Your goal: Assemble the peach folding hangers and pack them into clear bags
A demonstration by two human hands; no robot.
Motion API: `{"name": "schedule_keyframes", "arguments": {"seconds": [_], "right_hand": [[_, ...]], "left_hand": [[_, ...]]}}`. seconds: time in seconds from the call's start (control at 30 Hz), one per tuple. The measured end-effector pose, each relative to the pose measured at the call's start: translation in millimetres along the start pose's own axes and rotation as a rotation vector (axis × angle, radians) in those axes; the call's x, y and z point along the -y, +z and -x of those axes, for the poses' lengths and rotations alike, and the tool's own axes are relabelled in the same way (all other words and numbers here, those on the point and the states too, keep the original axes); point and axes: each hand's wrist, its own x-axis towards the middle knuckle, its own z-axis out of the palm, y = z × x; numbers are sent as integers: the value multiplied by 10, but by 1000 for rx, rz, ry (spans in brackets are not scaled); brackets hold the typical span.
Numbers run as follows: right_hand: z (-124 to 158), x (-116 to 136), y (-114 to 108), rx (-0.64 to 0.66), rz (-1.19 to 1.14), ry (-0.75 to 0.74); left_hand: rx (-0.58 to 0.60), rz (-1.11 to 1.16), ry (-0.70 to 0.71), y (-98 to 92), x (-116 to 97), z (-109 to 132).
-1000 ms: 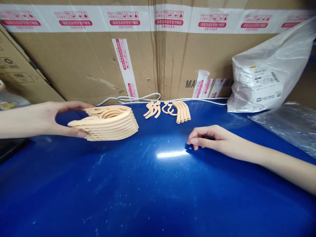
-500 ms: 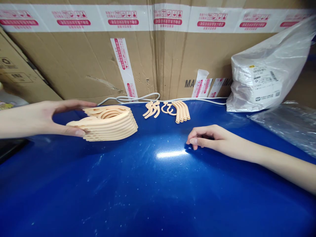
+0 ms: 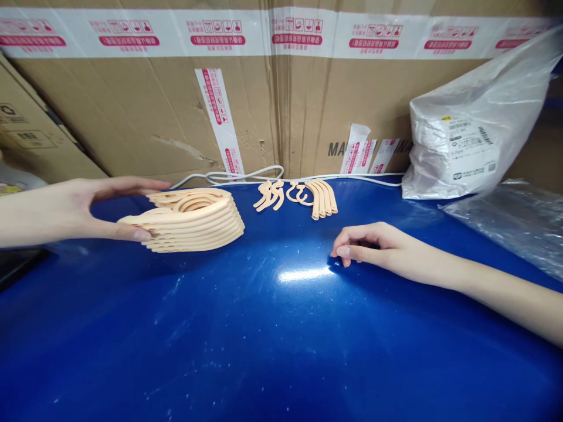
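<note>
Blue table [image 3: 281, 340], hanger stack [image 3: 197, 225] (box [image 3: 132, 111]: "MA")

On the table [image 3: 281, 328] the stack [image 3: 193, 220] lies at ten o'clock, with the left hand [image 3: 101, 208] clasping its nine-o'clock end. The right hand [image 3: 373, 246] rests at two o'clock. At twelve lie the hooks [image 3: 270, 195], with the bars [image 3: 323, 198] just beside them at three. Behind those runs a cable [image 3: 246, 174], against the boxes [image 3: 176, 117]. A bag [image 3: 466, 140] sits farther out at two.
</note>
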Motion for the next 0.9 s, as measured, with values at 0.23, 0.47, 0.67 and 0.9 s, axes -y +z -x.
{"name": "schedule_keyframes", "arguments": {"seconds": [0.23,0.47,0.67,0.9], "right_hand": [[8,24,18,-1,-17,19],[2,61,9,-5,-22,25],[8,32,-13,3,-47,13],[15,21,-27,-3,-27,9]], "left_hand": [[32,20,73,30,338,-91],[-132,-42,216,-57,-103,-52],[-261,-90,563,90,-1167,234],[-215,-485,740,651,-1505,193]]}}
